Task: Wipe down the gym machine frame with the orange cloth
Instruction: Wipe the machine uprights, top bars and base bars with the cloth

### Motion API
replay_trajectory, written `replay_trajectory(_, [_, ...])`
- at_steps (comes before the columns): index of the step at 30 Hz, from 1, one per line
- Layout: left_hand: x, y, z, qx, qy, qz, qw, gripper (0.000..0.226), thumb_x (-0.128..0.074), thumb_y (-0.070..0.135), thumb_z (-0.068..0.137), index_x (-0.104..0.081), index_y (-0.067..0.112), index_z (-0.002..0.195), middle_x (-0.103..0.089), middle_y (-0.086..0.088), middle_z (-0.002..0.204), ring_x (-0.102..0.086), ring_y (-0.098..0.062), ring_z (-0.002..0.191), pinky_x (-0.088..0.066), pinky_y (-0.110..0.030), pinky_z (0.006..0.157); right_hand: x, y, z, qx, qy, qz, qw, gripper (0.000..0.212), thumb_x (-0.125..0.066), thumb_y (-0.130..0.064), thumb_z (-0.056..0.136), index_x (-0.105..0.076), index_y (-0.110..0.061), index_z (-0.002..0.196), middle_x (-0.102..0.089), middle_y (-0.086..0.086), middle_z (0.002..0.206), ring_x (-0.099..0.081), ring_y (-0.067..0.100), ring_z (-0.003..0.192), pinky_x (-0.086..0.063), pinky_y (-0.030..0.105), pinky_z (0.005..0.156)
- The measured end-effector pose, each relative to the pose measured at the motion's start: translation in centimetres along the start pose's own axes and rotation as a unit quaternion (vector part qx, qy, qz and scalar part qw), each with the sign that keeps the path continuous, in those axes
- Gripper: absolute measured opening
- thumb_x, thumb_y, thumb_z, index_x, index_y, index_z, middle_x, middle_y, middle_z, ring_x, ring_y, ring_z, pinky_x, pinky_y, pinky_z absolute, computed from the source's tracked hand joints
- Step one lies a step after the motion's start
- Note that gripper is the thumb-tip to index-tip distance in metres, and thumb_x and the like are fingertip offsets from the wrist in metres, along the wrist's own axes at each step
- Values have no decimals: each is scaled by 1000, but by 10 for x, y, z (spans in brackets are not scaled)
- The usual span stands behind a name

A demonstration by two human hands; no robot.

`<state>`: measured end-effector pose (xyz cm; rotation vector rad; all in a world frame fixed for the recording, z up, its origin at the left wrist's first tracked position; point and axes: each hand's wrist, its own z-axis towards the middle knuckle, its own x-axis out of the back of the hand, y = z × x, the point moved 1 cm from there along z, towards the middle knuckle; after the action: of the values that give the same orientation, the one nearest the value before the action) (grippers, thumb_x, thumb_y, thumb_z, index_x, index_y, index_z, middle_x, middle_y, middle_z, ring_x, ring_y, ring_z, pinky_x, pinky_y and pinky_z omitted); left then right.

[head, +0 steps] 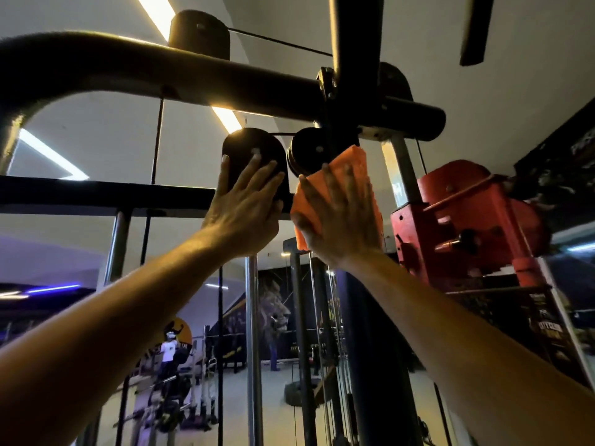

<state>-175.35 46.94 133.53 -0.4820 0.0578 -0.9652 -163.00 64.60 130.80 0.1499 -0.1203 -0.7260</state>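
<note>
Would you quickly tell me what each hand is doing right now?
Left hand: open, flat against the black pulley cover.
Right hand: open, pressing the orange cloth on the frame.

A long ceiling light strip (154, 14) glowed overhead. Far below it lay a pale floor (277, 410) with a tyre (297, 394); behind that stood a dark wall with a lion mural (273, 313), blue lights (53, 289) off left.

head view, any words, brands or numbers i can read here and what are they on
None can be read for certain.
Black banner at right: yellow and white lettering, too blurred to read.
Dark wall sign at upper right: pale letters, cut off and blurred.
Round yellow wall logo far back: a figure, any text too small.
Orange cloth and red machine block: no text seen.
</note>
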Motion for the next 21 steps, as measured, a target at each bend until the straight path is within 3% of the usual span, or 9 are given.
replay_trajectory(2, [-1, 6, 7, 13, -27, -27, 999, 73, -16, 48, 102, -29, 24, 170, -16, 1, 180, 0, -22, 167, 14, -57, 131, 4, 2, 3, -30, -3, 39, 999, 92, 17, -84, 92, 1, -43, 173, 16, 2, 182, 17, 36, 167, 13, 61, 132])
replay_trajectory(4, [-4, 11, 12, 26, -20, -34, 999, 73, -14, 49, 102, -29, 25, 170, -15, 3, 180, 0, -20, 167, 15, -57, 131, 5, -7, 2, -55, -9, 57, 997, 92, 19, -82, 92, 3, -41, 173, 17, 1, 182, 21, 34, 166, 19, 57, 131])
replay_trajectory(8, [-8, 18, 13, 20, -14, -33, 999, 70, -15, 46, 103, -33, 26, 168, -16, 0, 180, -1, -23, 167, 12, -60, 131, 8, 23, -12, 48, -18, 11, 999, 79, -32, -67, 109, 0, -38, 174, 7, 3, 183, 13, 40, 167, 9, 60, 133])
replay_trajectory(12, [-6, 21, 17, 19, -14, -33, 999, 70, -16, 46, 103, -31, 25, 169, -14, -1, 180, -1, -24, 167, 9, -59, 132, 19, 56, -3, 28, -76, 49, 996, 73, -19, -72, 107, 8, -49, 170, 23, -3, 180, 21, 40, 165, -2, 65, 131])
replay_trajectory(16, [1, 26, 33, 14, -42, -74, 996, 76, -20, 49, 100, -23, 23, 171, -12, -2, 180, -3, -22, 167, 3, -54, 134, 23, 37, 31, -54, -79, 126, 987, 74, -33, -63, 112, 7, -44, 171, 29, 1, 178, 21, 40, 165, -5, 65, 133])
replay_trajectory(21, [-2, 32, 38, 28, -35, -82, 996, 76, -21, 52, 101, -21, 24, 172, -12, 0, 180, -3, -21, 167, 6, -52, 134, 13, 37, -19, -18, -20, 143, 989, 78, -52, -49, 111, -7, -37, 174, 16, 3, 182, 21, 37, 162, -17, 65, 131])
